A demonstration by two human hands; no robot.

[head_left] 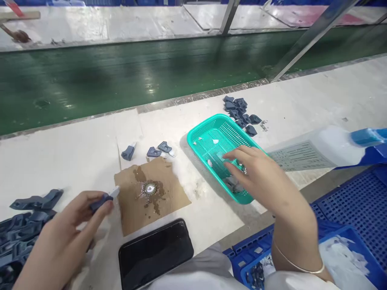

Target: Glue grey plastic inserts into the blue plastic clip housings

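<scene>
My left hand (72,229) pinches a small dark blue-grey plastic part (101,201) with a white strip sticking out of one end. My right hand (256,173) hovers over the green plastic basket (193,149), its fingers apart. Close to its fingertips is a pale, blurred patch that I cannot make out. White scraps (234,183) lie in the basket, partly hidden by this hand. Between the hands, a piece of brown cardboard (130,217) carries a small round metal-looking disc (150,188) ringed by wet stains. Just behind it lie several similar parts (128,152).
A heap of dark parts (18,237) lies at the left, another pile (237,108) behind the basket. A black phone (155,255) rests at the near edge. On the right are a white bottle (320,149) and blue bins (347,237) below. A green conveyor belt (136,76) runs behind.
</scene>
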